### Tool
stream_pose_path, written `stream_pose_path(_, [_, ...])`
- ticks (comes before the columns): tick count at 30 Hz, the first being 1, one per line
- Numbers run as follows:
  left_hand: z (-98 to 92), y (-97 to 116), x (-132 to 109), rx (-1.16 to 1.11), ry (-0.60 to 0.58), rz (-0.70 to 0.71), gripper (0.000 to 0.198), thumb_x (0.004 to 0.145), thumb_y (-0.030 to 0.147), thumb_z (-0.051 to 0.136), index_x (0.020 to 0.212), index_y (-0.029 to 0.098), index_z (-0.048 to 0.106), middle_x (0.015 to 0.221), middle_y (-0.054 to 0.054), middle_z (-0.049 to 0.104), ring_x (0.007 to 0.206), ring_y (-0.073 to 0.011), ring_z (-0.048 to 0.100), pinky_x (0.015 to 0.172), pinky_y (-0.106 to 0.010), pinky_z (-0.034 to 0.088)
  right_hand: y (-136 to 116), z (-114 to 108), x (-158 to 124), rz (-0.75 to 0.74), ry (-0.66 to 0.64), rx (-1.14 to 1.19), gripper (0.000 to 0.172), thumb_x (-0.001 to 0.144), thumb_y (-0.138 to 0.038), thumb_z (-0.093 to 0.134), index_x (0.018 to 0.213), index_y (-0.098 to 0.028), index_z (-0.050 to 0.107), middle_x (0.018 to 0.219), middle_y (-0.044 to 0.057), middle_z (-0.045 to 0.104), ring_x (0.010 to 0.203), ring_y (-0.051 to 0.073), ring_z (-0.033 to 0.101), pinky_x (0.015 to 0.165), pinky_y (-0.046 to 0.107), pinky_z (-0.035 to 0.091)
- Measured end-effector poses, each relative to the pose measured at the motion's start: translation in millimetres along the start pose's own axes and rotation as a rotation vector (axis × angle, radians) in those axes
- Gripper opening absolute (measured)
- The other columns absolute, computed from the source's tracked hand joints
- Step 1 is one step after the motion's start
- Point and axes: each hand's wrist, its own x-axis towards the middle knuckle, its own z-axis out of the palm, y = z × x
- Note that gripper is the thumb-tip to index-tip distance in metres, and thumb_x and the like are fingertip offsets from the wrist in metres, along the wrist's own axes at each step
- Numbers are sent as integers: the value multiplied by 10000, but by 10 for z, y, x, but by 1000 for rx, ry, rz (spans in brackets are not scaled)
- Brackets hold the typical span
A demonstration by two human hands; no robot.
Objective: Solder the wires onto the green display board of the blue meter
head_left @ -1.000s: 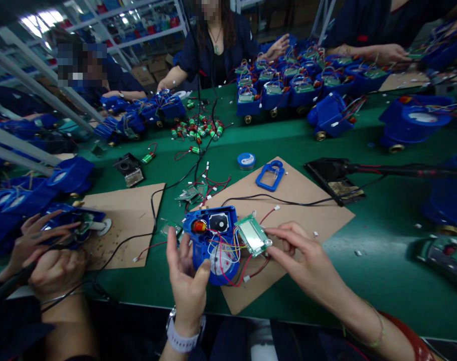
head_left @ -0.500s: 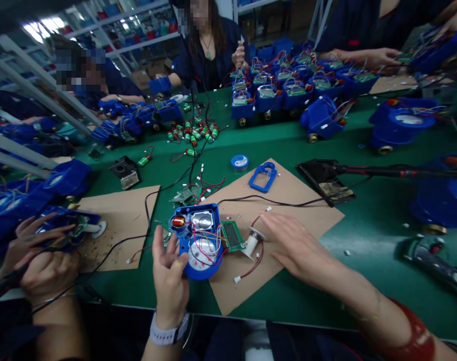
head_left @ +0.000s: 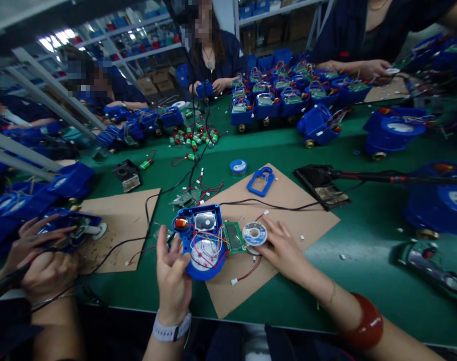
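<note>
At right fingers (head_left: 276, 237), a spool (head_left: 255, 233) is apparently being handled.
Grip unclear; parted left fingers (head_left: 162, 244) touch blue housing (head_left: 207, 274); next move should spare board (head_left: 234, 236).

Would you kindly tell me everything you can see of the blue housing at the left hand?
The blue housing looks like plastic; its open side faces up, partly over the cardboard. It holds an orange-red cylinder, a silvery square part and a white dial. Coloured wires run to a green circuit board at its right. The left hand touches its left edge.
</note>
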Motion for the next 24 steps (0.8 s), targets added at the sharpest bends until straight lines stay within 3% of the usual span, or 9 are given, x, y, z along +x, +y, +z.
stream_pose_path(3, [72, -16, -20, -10, -42, -10, 1005, 618, 250, 799, 1489, 303, 300, 1337, -111, 554, 1208, -282, 559, 838, -258, 548, 5, -35, -58, -4, -10, 0, 423, 861, -162, 557, 1282, -208, 561, 1397, 123, 498, 1418, 337, 239, 1111, 682, 171])
stream_pose_path(5, [104, -23, -35, -9, -66, -16, 1002, 628, 242, 793, 1493, 306, 291, 1340, -116, 549, 1192, -278, 571, 849, -270, 550, -47, -134, -112, -2, 47, 16, 635, 851, -160, 523, 1458, -180, 338, 1514, 159, 317, 1432, 308, 212, 1127, 631, 219])
stream_pose_path(7, [119, -29, -44, -1, -96, -14, 1006, 634, 241, 788, 1498, 310, 277, 1337, -118, 550, 1176, -274, 582, 856, -278, 553, -134, -243, -153, -39, 114, 52, 720, 870, -199, 518, 1509, -189, 185, 1553, 163, 214, 1439, 286, 194, 1142, 583, 243])
stream_pose_path(9, [120, -40, -43, 7, -112, -4, 1012, 629, 252, 790, 1499, 306, 276, 1331, -115, 553, 1182, -272, 580, 858, -270, 553, -221, -308, -147, -108, 122, 71, 837, 863, -277, 621, 1525, -249, 109, 1559, 134, 208, 1441, 289, 182, 1158, 567, 223])
stream_pose_path(13, [103, -81, -12, 24, -111, 14, 1012, 622, 272, 790, 1497, 301, 283, 1335, -109, 552, 1223, -276, 557, 872, -260, 550, -272, -269, 23, -220, 2, 65, 1276, 664, -293, 875, 1526, -318, -66, 1551, 135, 231, 1430, 343, 196, 1151, 631, 164])
stream_pose_path(16, [80, -104, 7, 60, -113, 37, 969, 663, 275, 765, 1499, 296, 276, 1342, -113, 552, 1216, -262, 569, 848, -241, 558, -245, -249, 149, -222, -30, 128, 1302, 671, -225, 876, 1517, -337, -107, 1445, 111, 418, 1392, 329, 299, 1153, 628, 172])
stream_pose_path(18, [63, -108, 9, 112, -130, 84, 932, 699, 270, 735, 1503, 291, 263, 1344, -122, 552, 1191, -254, 591, 829, -242, 569, -240, -296, 168, -200, -21, 204, 1260, 679, -217, 876, 1524, -348, -50, 1362, 86, 494, 1335, 312, 392, 1153, 580, 240])
stream_pose_path(24, [77, -95, -13, 577, -197, 408, 948, 776, 204, 664, 1539, 282, 105, 1473, -167, 409, 1258, -282, 541, 974, -389, 533, -214, -490, 52, -117, -3, 223, 1210, 664, -185, 882, 1515, -407, 51, 1341, 56, 463, 1258, 294, 443, 1101, 521, 354])
